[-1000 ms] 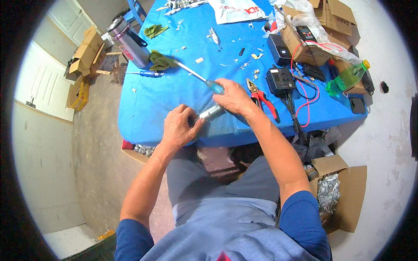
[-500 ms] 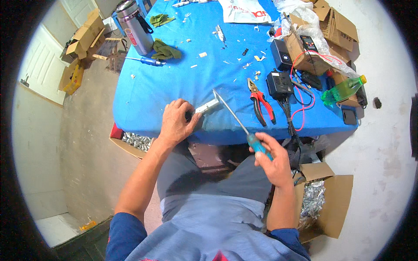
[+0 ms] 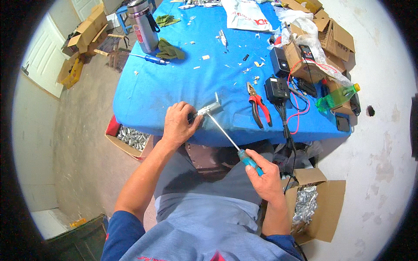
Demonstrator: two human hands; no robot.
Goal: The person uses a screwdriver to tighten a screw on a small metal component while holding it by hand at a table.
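Observation:
My left hand (image 3: pixel 177 125) is closed around the near end of a small silver-white casing (image 3: pixel 210 108) at the front of the blue-covered table. A thin pale strip (image 3: pixel 217 97) sticks up by its far end. In my right hand (image 3: pixel 265 177) is a screwdriver with a teal handle (image 3: pixel 250 162), my fingers wrapped round the grip. The metal shaft (image 3: pixel 224 132) slants up and left, and its tip meets the near side of the casing. What lies under my left fingers is hidden.
Red-handled pliers (image 3: pixel 260 108) lie right of the casing, beside a black adapter (image 3: pixel 277 89) with cables. A thermos (image 3: pixel 143 32) and blue tool (image 3: pixel 151 59) sit far left. A green bottle (image 3: pixel 337 98) lies at right. Cartons of silver pieces (image 3: pixel 306 203) flank my legs.
My right hand has moved left and slightly down. The screwdriver tip has shifted from the casing's far end to its near side. My left hand keeps its hold.

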